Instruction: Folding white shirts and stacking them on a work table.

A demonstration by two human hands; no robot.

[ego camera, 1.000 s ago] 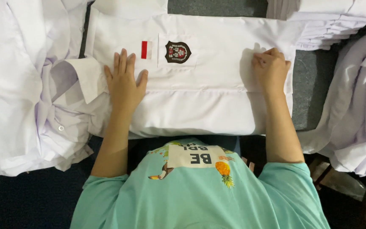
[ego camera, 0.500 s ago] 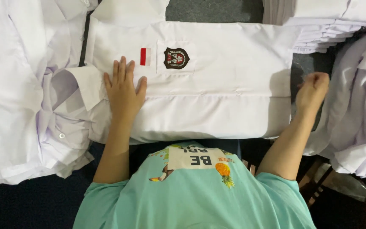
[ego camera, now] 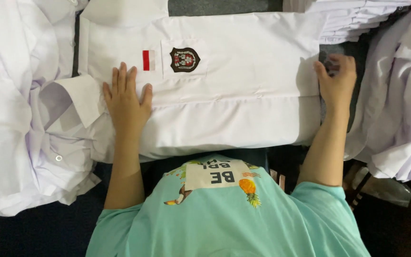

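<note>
A white shirt (ego camera: 234, 104) lies folded flat in front of me, with a dark crest badge (ego camera: 184, 59) on its pocket and a small red and white patch (ego camera: 148, 60) beside it. My left hand (ego camera: 127, 101) rests palm down on the shirt near its collar (ego camera: 79, 97), fingers spread. My right hand (ego camera: 336, 78) is at the shirt's right edge, fingers apart, over the dark surface there; it holds nothing that I can see.
Loose white shirts (ego camera: 15, 119) are heaped at the left. A stack of folded white shirts (ego camera: 353, 19) sits at the top right, and more white garments (ego camera: 400, 119) hang down the right side. My teal T-shirt (ego camera: 229, 214) fills the bottom.
My right hand has left the top of the shirt, swung off its right edge as a fist, and now sits open beside that edge. My left hand has stayed flat.
</note>
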